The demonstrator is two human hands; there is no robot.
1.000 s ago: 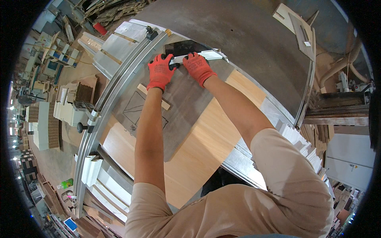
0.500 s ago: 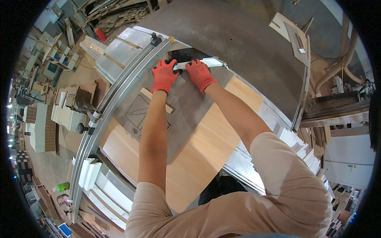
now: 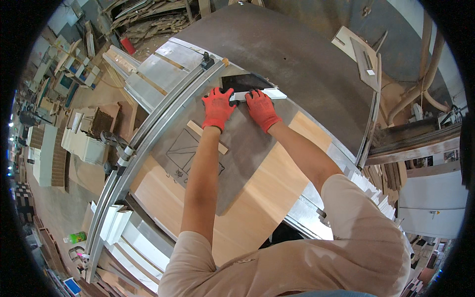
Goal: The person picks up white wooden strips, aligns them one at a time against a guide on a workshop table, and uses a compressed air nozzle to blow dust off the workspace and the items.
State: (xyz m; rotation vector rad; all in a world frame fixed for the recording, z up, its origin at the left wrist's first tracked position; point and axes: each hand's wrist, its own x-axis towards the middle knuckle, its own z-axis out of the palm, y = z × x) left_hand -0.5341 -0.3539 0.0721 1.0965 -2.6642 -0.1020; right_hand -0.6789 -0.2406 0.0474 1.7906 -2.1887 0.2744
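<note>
Both my hands wear red gloves with dark fingertips. At the far part of the board, my left hand (image 3: 216,109) is closed on the left end of a white strip (image 3: 275,93). Close to its right, my right hand (image 3: 261,110) has its fingers curled over the same strip, whose right end sticks out beyond them. The strip lies along the near edge of a dark, glossy piece (image 3: 245,81). Under my hands is a grey board (image 3: 247,143) with lines drawn on it. A thin wooden slat (image 3: 222,147) on it is partly covered by my left forearm.
The grey board rests on a larger light wood panel (image 3: 267,193). A metal rail (image 3: 148,128) runs along the left. Beyond lies a broad brown machine table (image 3: 267,39). White strips (image 3: 373,190) are stacked at my right, and white profiles (image 3: 116,222) lie at the near left.
The whole view has shifted, so the board and rail appear slightly lower and further right. Both hands keep their hold on the white strip, with little visible movement against the board.
</note>
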